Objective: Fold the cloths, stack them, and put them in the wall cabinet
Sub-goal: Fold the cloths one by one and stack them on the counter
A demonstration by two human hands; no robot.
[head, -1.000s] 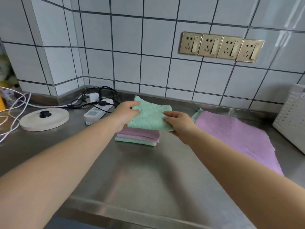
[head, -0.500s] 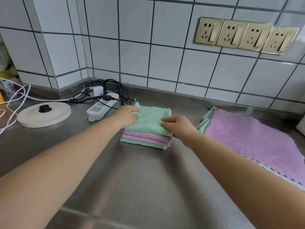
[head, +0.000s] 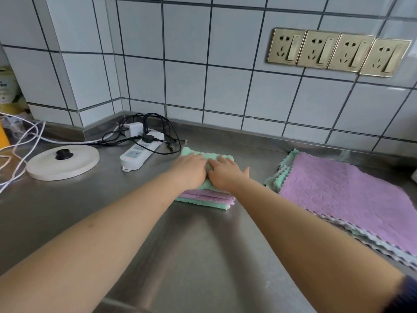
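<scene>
A stack of folded cloths (head: 206,198), green and purple layers, lies on the steel counter (head: 191,256) near the back wall. A folded green cloth (head: 212,155) tops the stack. My left hand (head: 191,169) and my right hand (head: 224,173) lie side by side, flat on that top cloth, fingers straight and pressing down. To the right lies a pile of unfolded cloths (head: 345,190) with a purple one on top and green edges showing beneath. The wall cabinet is out of view.
A white power strip (head: 140,153) with black cables and a charger sits left of the stack. Farther left is a round white kettle base (head: 63,162) and loose white cords. Four brass wall sockets (head: 338,53) are on the tiled wall.
The green folded cloth went from being held above the stack to lying on it. Both hands let go of its edges and now press flat on its top.
</scene>
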